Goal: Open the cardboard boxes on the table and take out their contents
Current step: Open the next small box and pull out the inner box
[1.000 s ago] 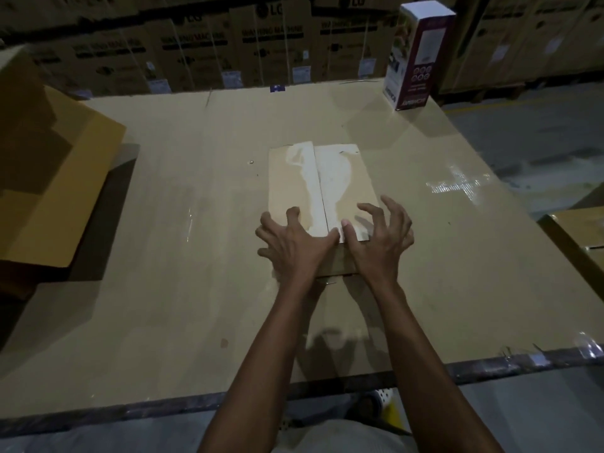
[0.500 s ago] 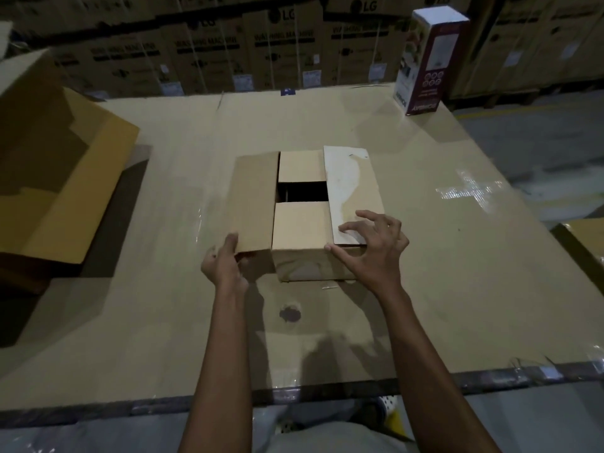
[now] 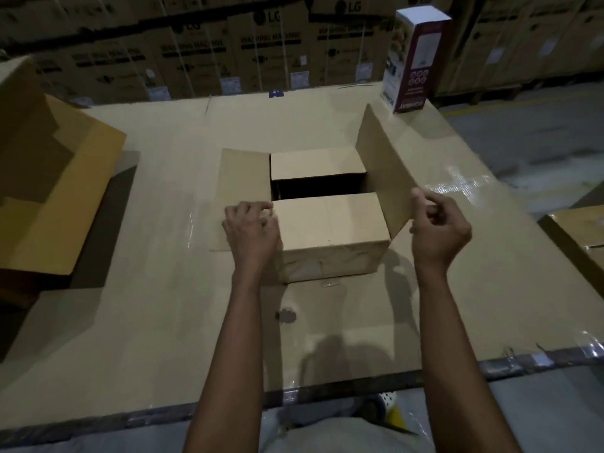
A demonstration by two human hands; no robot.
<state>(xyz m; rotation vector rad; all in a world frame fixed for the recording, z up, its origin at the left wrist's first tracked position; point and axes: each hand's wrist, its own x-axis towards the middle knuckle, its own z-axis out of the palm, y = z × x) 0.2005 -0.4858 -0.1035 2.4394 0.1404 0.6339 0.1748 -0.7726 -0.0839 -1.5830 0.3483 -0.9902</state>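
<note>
Cardboard box [image 3: 330, 237] sits mid-desk, directly ahead of the person, tape already off and both outer flaps open. Left flap [image 3: 243, 178] lies folded out flat over the desk [image 3: 147, 322]. Right flap [image 3: 382, 168] stands up, tilted outward. Two inner flaps are still down: far inner flap [image 3: 317, 163] and near inner flap [image 3: 327, 220], with a dark gap [image 3: 322, 188] between them. Contents not visible, too dark inside.

Left hand [image 3: 251, 230] is at the box's near-left corner, on the left flap, fingers curled toward the edge of the near inner flap. Cannot tell if it grips anything. Right hand [image 3: 438, 227] is raised just beside the near edge of the right flap, fingers curled, thumb tip at the flap's top corner. Cannot tell whether it pinches the flap or only touches it.

Large open box [image 3: 58, 191] is on the left side of the desk, well apart. Tall white-and-purple carton [image 3: 415, 60] stands upright at the far right corner. Another box [image 3: 578, 230] is off the right edge. Stacked LG cartons [image 3: 261, 44] line the back. Small dark spot [image 3: 287, 316] on the desk near the box.
</note>
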